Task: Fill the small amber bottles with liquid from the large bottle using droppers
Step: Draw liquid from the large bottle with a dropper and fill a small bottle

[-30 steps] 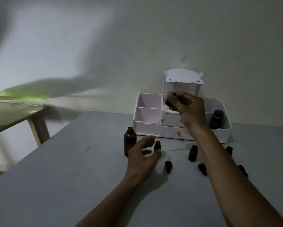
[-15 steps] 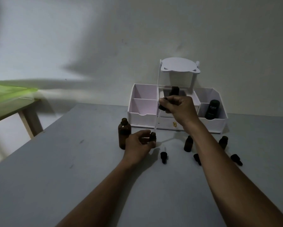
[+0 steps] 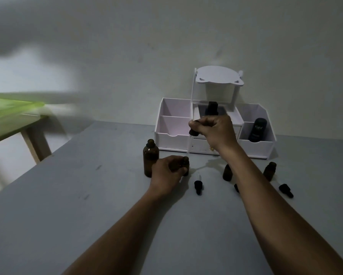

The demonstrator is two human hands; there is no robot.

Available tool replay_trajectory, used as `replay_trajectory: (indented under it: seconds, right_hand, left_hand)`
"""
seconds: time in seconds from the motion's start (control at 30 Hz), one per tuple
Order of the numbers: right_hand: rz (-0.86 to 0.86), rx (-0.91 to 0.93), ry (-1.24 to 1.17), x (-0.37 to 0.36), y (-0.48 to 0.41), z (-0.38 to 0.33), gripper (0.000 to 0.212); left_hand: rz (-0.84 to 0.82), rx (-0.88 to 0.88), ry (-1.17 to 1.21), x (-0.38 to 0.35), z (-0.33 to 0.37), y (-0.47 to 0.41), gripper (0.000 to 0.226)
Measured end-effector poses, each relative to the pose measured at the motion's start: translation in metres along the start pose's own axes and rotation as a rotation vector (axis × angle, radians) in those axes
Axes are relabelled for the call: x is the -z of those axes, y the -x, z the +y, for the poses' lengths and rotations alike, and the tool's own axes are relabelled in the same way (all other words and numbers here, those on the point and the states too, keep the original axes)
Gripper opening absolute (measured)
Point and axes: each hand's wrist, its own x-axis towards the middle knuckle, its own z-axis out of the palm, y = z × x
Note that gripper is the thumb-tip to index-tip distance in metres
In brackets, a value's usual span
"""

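The fingers (image 3: 180, 170) of the left hand (image 3: 166, 172) curl round a small amber bottle (image 3: 186, 162) standing on the grey worktop (image 3: 87, 195). The fingers (image 3: 200, 125) of the right hand (image 3: 216, 130) pinch the black bulb of a dropper (image 3: 193, 133), whose glass tube slants down to that bottle's mouth. The large bottle (image 3: 150, 157) stands uncapped just left of the left hand. Two spare small bottles (image 3: 227, 172) and loose droppers (image 3: 198, 185) sit to the right, in front of a white organiser (image 3: 174, 138).

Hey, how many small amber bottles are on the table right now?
3 small amber bottles: one gripped by the left hand beside the large bottle, one just left of the right forearm, one to its right, before the white organizer. The forearm may hide others.
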Motion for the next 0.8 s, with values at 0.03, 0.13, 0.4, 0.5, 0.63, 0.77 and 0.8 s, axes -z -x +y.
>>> replay_trajectory:
  seconds: [0.03, 0.13, 0.4, 0.5, 0.63, 0.77, 0.8]
  right_hand:
    - [0.002, 0.013, 0.004, -0.0001, 0.0002, -0.0005, 0.011]
    - [-0.004, 0.042, 0.018, -0.0012, 0.0014, -0.0019, 0.011]
    - [-0.006, 0.05, 0.038, -0.002, 0.0023, -0.0027, 0.009]
    - [-0.019, 0.043, 0.035, -0.002, 0.003, -0.0037, 0.01]
    - [-0.033, 0.03, 0.039, -0.0021, 0.0037, -0.0054, 0.01]
    - [-0.055, 0.0, 0.044, -0.0022, 0.0042, -0.0073, 0.012]
    - [-0.049, -0.003, 0.043, -0.0022, 0.0043, -0.0083, 0.013]
  left_hand:
    - [0.002, -0.006, -0.007, -0.0001, -0.0007, 0.0, 0.04]
    - [0.016, -0.037, -0.034, 0.0001, -0.0019, -0.0007, 0.039]
    - [0.034, -0.099, -0.093, 0.0007, -0.0045, -0.003, 0.037]
    - [0.035, -0.11, -0.1, 0.0012, -0.0038, -0.0021, 0.037]
    - [0.029, -0.109, -0.091, 0.0018, -0.0028, -0.0013, 0.039]
    - [0.036, -0.089, -0.096, 0.0008, -0.0033, -0.0021, 0.041]
    - [0.039, -0.082, -0.083, 0.0006, -0.0028, -0.0017, 0.043]
